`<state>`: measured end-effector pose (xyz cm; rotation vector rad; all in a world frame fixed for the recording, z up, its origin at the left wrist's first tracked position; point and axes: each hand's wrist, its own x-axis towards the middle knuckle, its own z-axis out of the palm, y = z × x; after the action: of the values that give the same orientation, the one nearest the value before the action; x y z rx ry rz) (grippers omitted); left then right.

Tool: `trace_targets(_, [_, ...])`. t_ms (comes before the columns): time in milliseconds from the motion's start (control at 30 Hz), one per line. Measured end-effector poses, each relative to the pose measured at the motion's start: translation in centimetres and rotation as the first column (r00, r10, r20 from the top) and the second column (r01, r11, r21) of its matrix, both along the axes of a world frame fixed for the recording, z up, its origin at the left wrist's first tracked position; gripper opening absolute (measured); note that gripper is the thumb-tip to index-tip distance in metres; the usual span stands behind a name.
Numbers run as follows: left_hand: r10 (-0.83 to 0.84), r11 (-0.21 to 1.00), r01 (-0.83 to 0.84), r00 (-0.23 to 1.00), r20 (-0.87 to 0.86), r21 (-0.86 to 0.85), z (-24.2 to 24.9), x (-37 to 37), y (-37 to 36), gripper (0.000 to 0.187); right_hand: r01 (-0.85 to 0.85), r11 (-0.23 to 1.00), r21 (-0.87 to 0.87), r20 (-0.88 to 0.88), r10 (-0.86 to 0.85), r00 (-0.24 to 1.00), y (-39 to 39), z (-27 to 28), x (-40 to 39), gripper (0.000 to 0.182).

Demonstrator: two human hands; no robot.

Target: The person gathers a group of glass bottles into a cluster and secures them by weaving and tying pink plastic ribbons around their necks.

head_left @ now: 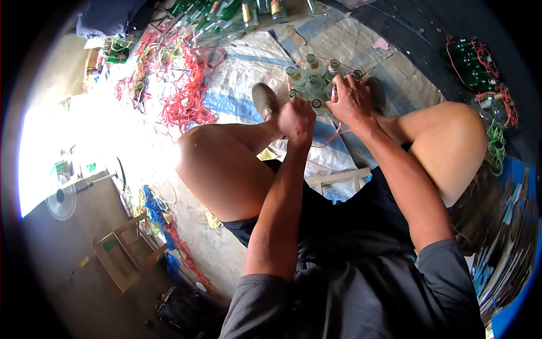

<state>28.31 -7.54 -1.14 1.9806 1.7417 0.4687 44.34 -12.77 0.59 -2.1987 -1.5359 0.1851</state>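
Observation:
Several clear glass bottles [315, 86] stand upright in a tight cluster between my feet, one with a coloured label. A thin pink string [326, 57] runs round the outside of the cluster, and a loose length of it loops on the sheet below my hands. My left hand [297, 118] is closed in a fist at the near left side of the bottles, where the string runs into it. My right hand [353, 103] lies over the near right bottles with bent fingers and lowered thumb; what is between them is hidden.
A tangle of pink string [189, 85] lies left on the woven sheet [240, 62]. More bottles [248, 16] lie at the far edge. Tied green bottles [473, 65] stand right, near stacked flat cardboard [508, 248]. A low wooden stool [339, 178] shows between my legs.

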Motion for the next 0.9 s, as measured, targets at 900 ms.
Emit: trace_targets(900, [0.432, 0.846, -0.037, 0.633, 0.643, -0.532, -5.0, -2.7, -1.3, 0.027, -0.003, 0.997, -0.079, -0.016, 0.002, 1.000, 0.6, -1.1, -0.2, 0.057])
